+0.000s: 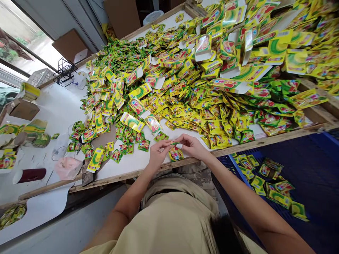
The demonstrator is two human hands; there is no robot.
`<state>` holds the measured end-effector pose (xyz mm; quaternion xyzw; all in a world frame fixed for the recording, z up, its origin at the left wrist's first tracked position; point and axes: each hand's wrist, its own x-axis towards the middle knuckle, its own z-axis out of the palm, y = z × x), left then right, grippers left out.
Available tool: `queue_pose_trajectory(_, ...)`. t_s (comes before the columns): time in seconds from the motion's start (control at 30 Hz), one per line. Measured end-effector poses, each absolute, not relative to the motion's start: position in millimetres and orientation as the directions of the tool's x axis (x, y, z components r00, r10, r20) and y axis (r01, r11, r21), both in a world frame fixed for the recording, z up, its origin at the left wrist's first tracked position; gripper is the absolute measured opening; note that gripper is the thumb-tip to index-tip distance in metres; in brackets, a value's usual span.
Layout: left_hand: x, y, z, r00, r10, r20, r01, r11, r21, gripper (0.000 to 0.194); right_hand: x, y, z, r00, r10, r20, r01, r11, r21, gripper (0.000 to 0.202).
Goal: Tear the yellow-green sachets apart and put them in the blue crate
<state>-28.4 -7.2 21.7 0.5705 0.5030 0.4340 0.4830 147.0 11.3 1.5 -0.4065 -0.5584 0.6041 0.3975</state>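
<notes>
Close to the table's front edge, a small yellow-green printed packet [176, 153] is pinched between my two hands. My left hand [160, 151] has its fingertips closed on the packet's upper left edge. From the other side my right hand [191, 146] grips the top right, with a fingertip that looks white. Small green sachets [144, 145] lie just left of my left hand. Beyond my hands are a flat printed box with white flaps [153, 123] and a heap of yellow packets [196, 106].
A wooden rim [243, 146] edges the table. At right below stands a blue crate [312, 169] with several packets inside. A phone [88, 173], a dark red cup [30, 175], a glass jar [34, 139] and a black wire rack [65, 71] are at left.
</notes>
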Motion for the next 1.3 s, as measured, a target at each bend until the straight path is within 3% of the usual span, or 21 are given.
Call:
queue_pose_trajectory(0.13,-31,-8,29,0.151,0.987,0.048,0.18,-0.075,0.981,0.02,153,10,17,-0.286,0.958,0.012,0.018,0.018,-1.0,0.023)
queue_pose_trajectory(0.23,-44,-6,35,0.099,0.989,0.108,0.291,-0.133,0.947,0.029,209,1,44,-0.236,0.972,0.011,0.194,0.059,-0.979,0.024)
queue_pose_trajectory(0.33,-63,5,35,-0.017,0.983,0.182,0.539,-0.144,0.83,0.02,287,-13,68,-0.351,0.927,-0.136,0.554,0.088,-0.828,0.019)
queue_pose_trajectory(0.43,-73,19,28,-0.028,0.983,0.181,0.713,-0.107,0.692,0.017,319,-19,77,-0.192,0.977,-0.095,0.781,0.093,-0.618,0.017)
queue_pose_trajectory(0.5,-71,26,20,-0.022,0.99,0.14,0.78,-0.071,0.622,0.021,298,-14,75,-0.135,0.991,-0.023,0.795,0.095,-0.6,0.015)
queue_pose_trajectory(0.6,-60,32,13,-0.044,0.996,0.084,0.848,-0.007,0.531,0.028,231,11,61,-0.196,0.975,0.101,0.736,0.214,-0.642,0.024)
queue_pose_trajectory(0.7,-54,31,13,-0.04,0.998,0.055,0.87,0.008,0.492,0.029,176,43,43,-0.211,0.95,0.229,0.773,0.305,-0.556,0.035)
queue_pose_trajectory(0.77,-54,28,16,-0.042,0.998,0.046,0.863,0.013,0.505,0.028,159,60,37,-0.175,0.952,0.25,0.803,0.285,-0.524,0.03)
queue_pose_trajectory(0.83,-55,25,18,-0.069,0.997,0.035,0.82,0.037,0.571,0.027,156,67,36,-0.145,0.947,0.288,0.771,0.29,-0.566,0.024)
queue_pose_trajectory(0.93,-55,20,20,-0.112,0.993,-0.03,0.626,0.094,0.774,0.023,160,58,39,-0.035,0.946,0.323,0.568,0.285,-0.772,0.012)
queue_pose_trajectory(1.03,-48,17,24,-0.116,0.985,-0.127,0.273,0.154,0.95,0.027,158,39,37,0.069,0.992,0.102,0.183,0.088,-0.979,0.011)
queue_pose_trajectory(1.17,-37,15,32,-0.073,0.972,-0.225,-0.057,0.221,0.973,0.047,149,23,22,0.023,0.985,-0.171,-0.138,-0.166,-0.976,0.026)
queue_pose_trajectory(1.3,-37,12,38,-0.122,0.947,-0.297,-0.231,0.264,0.936,0.043,149,23,13,0.134,0.97,-0.203,-0.189,-0.176,-0.966,0.025)
